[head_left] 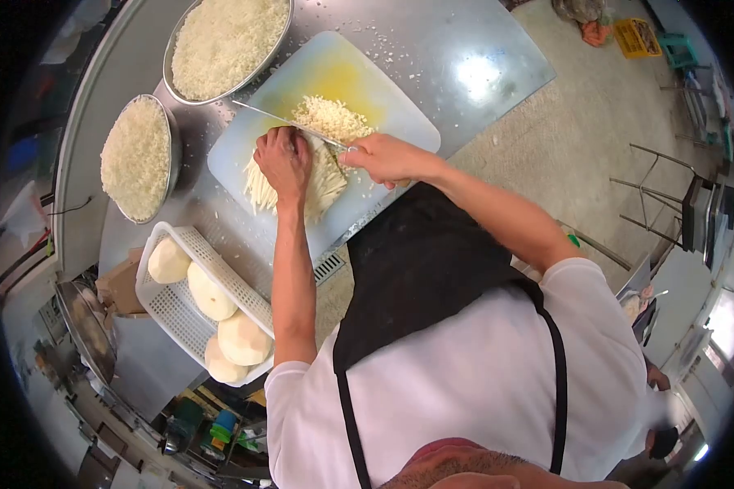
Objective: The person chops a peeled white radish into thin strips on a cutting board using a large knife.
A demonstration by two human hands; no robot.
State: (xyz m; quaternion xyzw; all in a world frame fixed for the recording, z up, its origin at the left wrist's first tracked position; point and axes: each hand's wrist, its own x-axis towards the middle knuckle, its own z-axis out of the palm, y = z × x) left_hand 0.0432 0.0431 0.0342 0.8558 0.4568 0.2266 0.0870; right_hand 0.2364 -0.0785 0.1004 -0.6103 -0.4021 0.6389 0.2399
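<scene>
Under my left hand (285, 159) lies a pile of thin, pale vegetable strips (326, 183). Its fingers are curled and press down on the strips beside the blade. My right hand (387, 159) is closed round the handle of a knife (281, 120), whose long blade points to the upper left, between the strips and a heap of finely chopped pale bits (330, 116). All this rests on a whitish cutting board (408, 122) with a yellow stain. The ends of the strips below my left fingers are partly hidden.
Two metal bowls, a larger one (168, 69) and a smaller one (174, 151), are heaped with chopped pale pieces. A white plastic basket (228, 262) holds several peeled, roundish vegetables (212, 292). Scraps dot the metal table (497, 65). A stool (661, 191) stands at the right.
</scene>
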